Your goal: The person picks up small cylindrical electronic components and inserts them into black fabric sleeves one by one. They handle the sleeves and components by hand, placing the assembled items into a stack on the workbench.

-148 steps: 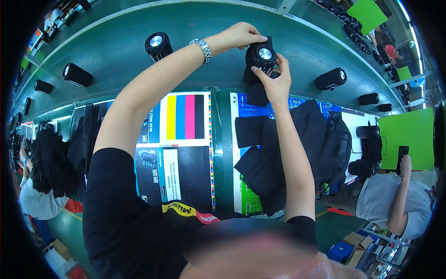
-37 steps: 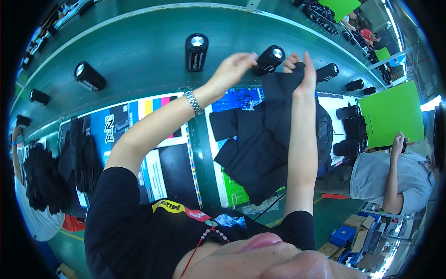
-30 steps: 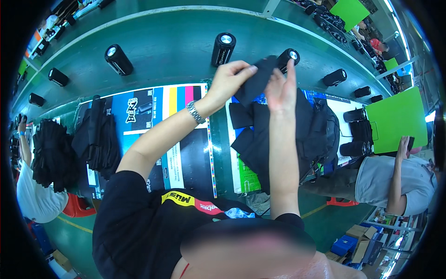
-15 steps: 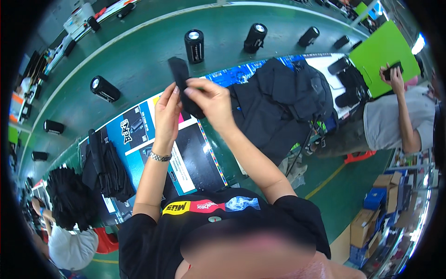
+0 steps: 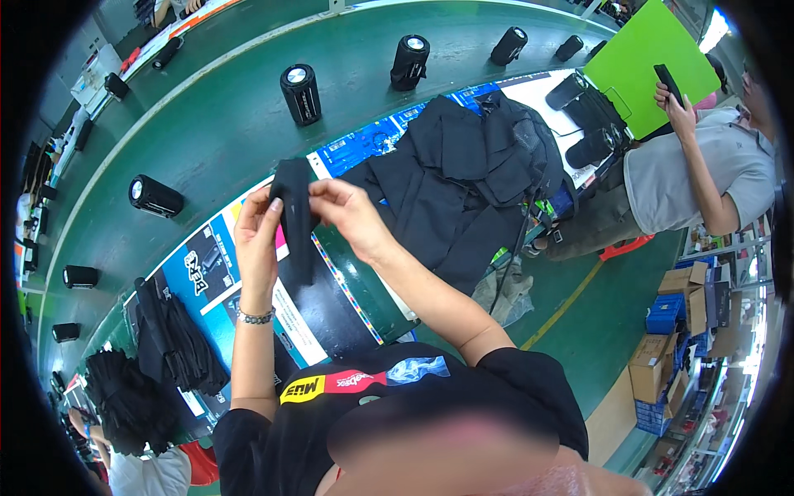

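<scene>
Upright in front of me is a long, narrow black fabric piece (image 5: 294,198), which looks like a flat pouch or sleeve. My left hand (image 5: 257,236) pinches its left edge between thumb and fingers. My right hand (image 5: 354,217) is at its right edge, fingers bent and closed on the cloth; the exact grip is partly hidden. Below the hands lie printed sheets (image 5: 331,310). To the right spreads a loose heap of black fabric pieces (image 5: 447,178). At the left are a neat stack of black fabric pieces (image 5: 184,347) and a bunched black bundle (image 5: 128,401).
Several black cylindrical speakers (image 5: 299,95) stand or lie along the green conveyor belt (image 5: 223,116). On the right a co-worker in a grey shirt (image 5: 686,165) holds a dark object (image 5: 667,84) beside a green board (image 5: 653,66). Cardboard boxes (image 5: 653,364) stand at the lower right.
The fabric piece and both hands have come lower and nearer to me. My view has shifted, so the speakers and heap appear further left. The co-worker's held object is raised.
</scene>
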Tool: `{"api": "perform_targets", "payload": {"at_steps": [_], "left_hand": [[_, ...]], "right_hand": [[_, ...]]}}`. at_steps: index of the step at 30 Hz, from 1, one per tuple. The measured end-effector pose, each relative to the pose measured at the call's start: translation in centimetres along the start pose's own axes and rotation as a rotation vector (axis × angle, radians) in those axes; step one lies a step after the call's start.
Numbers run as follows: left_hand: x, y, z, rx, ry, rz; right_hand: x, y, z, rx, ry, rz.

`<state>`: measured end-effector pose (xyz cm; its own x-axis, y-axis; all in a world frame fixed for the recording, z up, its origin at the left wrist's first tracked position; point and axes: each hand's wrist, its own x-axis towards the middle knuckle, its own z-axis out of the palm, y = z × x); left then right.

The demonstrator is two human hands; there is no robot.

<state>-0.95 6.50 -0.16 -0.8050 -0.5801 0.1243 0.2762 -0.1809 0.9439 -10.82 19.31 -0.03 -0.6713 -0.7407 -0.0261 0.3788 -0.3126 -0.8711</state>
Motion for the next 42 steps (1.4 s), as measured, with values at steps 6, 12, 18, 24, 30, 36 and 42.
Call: {"api": "perform_targets", "payload": {"at_steps": [6,12,18,24,30,36,42], "left_hand": [[1.2,0.7,0.4,-0.320,-0.049,-0.563],[7.6,0.2,0.2,-0.144,-0.329,-0.288],[16.7,-2.8,1.5,0.490,0.065,0.348],[23.6,-4.7,2.1,0.611,0.318,0.428],[27.6,-6.1,1.2,0.064,0.142,-0.170],[28.8,-6.5,2.5,0.113,0.105,-0.473],[31.5,-6.2,2.0,0.202,0.007,-0.491]], "right_hand": [[2.3,-2.8,-2.5,0.131,-0.202,-0.008],[7.4,-5.8,-5.3,-0.275,-0.093,-0.148],[16.0,-5.8,-5.3,-0.817,0.233,-0.528],[23.0,-5.3,-5.5,-1.101,0.419,-0.691],[27.7,-5.3,-7.9,-0.571,0.367,-0.100],[28.4,-5.6,-11.0,-0.616,0.388,0.059],[28.0,-5.1,-10.7,-0.552,0.438,0.170]]}}
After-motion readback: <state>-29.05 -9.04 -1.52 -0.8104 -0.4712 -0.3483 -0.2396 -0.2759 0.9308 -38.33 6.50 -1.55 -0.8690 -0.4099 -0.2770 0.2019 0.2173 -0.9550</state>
